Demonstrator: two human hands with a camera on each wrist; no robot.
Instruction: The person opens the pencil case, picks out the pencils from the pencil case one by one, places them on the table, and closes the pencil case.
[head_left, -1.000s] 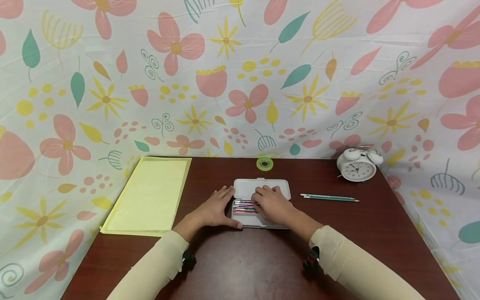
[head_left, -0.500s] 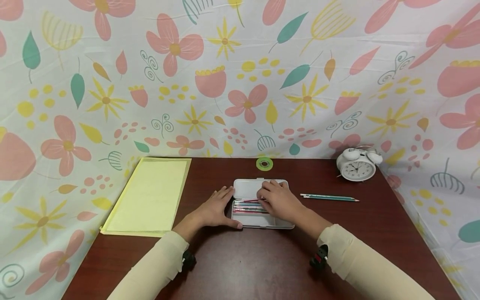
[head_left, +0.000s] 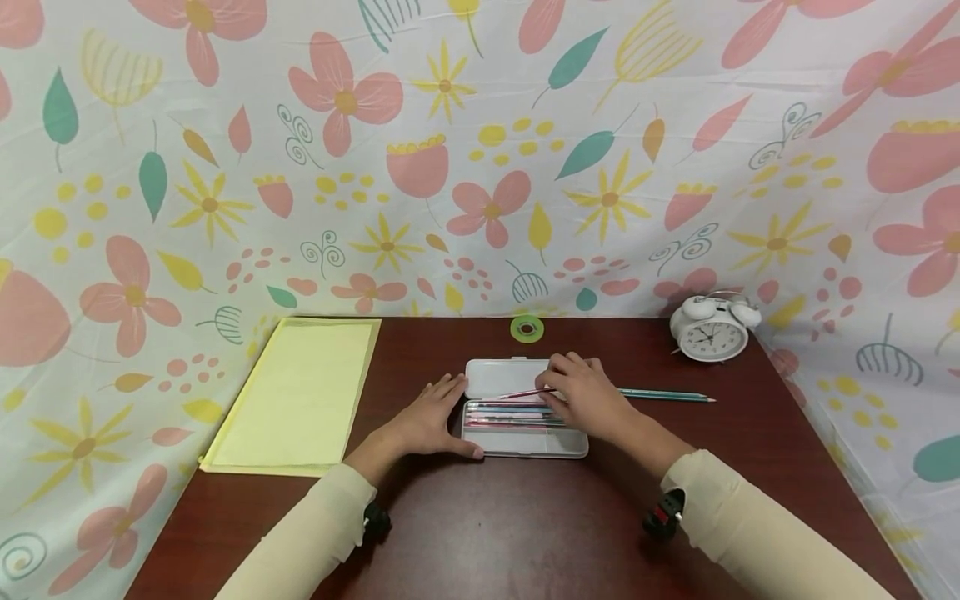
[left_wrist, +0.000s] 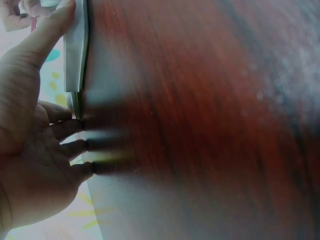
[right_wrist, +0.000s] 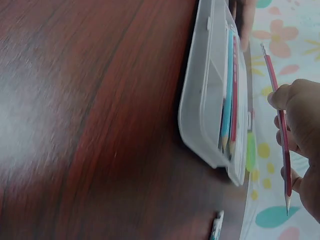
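Note:
A white plastic pencil case (head_left: 517, 443) lies on the table with its lid (head_left: 495, 377) folded back. Several pencils (head_left: 502, 415) fill its rear compartment. My right hand (head_left: 590, 400) pinches a dark red pencil (right_wrist: 283, 130) between thumb and fingers, raised over the case; its sharpened tip points back towards my wrist side in the right wrist view. At the case's left end, my left hand (head_left: 423, 423) rests with fingers spread behind and the thumb at the front left corner. The left wrist view shows that thumb (left_wrist: 60, 20) along the case's side.
Two teal pencils (head_left: 671, 395) lie right of the case, partly behind my right hand. A white alarm clock (head_left: 712, 337) stands at the back right. A green tape roll (head_left: 527, 329) lies behind the lid. A yellow zip folder (head_left: 292, 400) lies at left, and floral cloth (head_left: 480, 167) backs the table.
My right hand has moved right and up out of the case, drawing the red pencil clear of the others. My left hand stays at the case's left end.

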